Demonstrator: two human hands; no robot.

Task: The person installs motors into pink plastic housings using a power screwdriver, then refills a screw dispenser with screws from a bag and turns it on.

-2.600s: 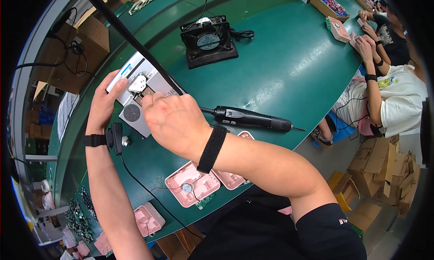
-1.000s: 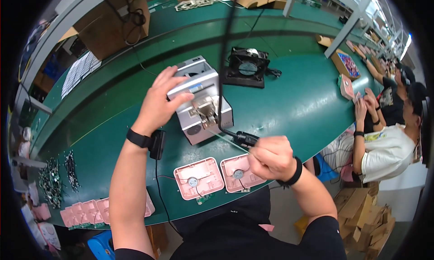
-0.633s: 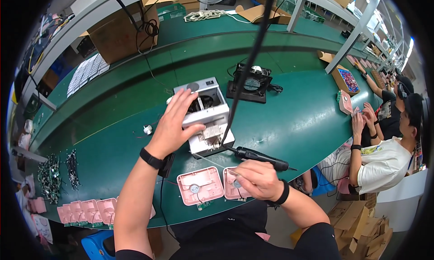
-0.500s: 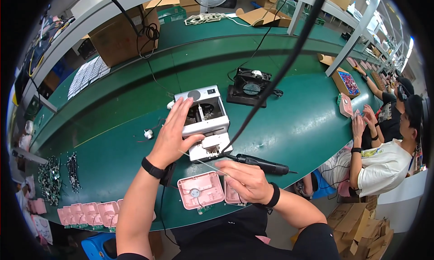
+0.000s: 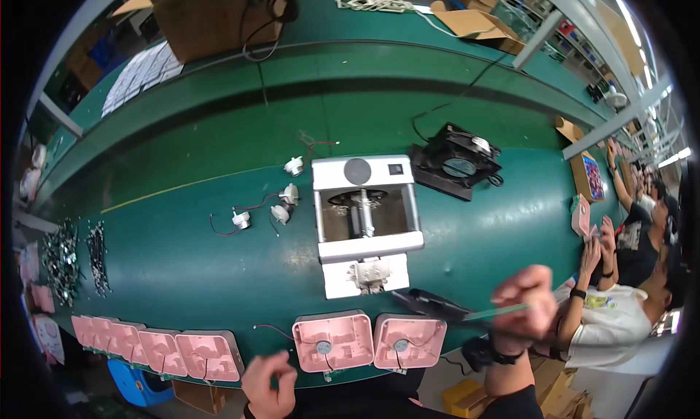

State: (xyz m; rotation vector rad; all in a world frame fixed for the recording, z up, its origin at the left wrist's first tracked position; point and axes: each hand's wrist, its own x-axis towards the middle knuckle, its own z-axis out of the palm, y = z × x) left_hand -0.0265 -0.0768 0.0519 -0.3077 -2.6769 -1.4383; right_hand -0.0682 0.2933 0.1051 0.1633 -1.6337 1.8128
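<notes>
My left hand [image 5: 269,387] is at the table's front edge, its fingers curled in, with nothing visible in them. Close by its right stands a pink plastic housing [image 5: 309,357] with a small round speaker and wire inside; a second pink housing [image 5: 429,351] sits beside that one. Blurred by motion, my right hand [image 5: 526,302] is closed on a thin pale tool [image 5: 487,314] of a kind I cannot make out. A black electric screwdriver [image 5: 430,307] lies to its left. Ahead, a white and silver machine [image 5: 370,251] with an open bay stands untouched.
Small white motors [image 5: 240,220] with wires lie left of the machine. A black fan unit [image 5: 458,164] stands behind it at right. More pink housings [image 5: 162,352] line the front-left edge, with wire bundles [image 5: 60,262] beyond. At far right, a co-worker [image 5: 620,320] handles pink parts.
My left hand has left the machine and drawn back to the front edge, its fingers now curled. My right hand has swung right with the thin tool. The view has shifted.
</notes>
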